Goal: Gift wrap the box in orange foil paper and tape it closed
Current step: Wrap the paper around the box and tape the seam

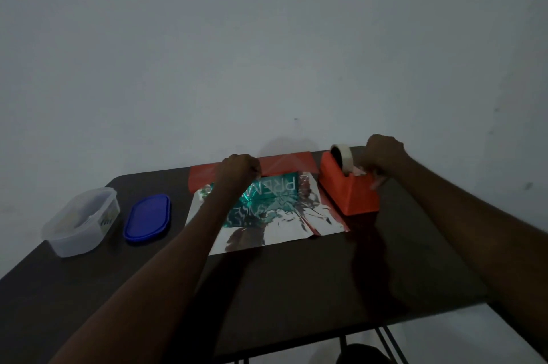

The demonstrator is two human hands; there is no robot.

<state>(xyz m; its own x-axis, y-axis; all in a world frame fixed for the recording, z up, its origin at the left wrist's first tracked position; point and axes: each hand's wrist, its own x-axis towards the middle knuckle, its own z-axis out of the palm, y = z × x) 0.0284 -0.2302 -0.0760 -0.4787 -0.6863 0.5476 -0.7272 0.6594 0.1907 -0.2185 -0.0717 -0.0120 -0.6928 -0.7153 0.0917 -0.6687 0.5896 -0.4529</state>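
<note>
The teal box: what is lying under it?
Under the teal box lies the foil paper, silver side up, spread on the table. The part beneath the box is covered.

- The teal box (268, 199), lying on the silver inner face of the foil paper (284, 230), bears large pale letters on its top, upside down to the camera. They seem to read "PREMI", with the rest hidden behind the left hand (238, 169).
- A second row of pale lettering sits lower on the same box, too warped by glare to read.
- Small marks on the clear tub (81, 219) cannot be read.
</note>
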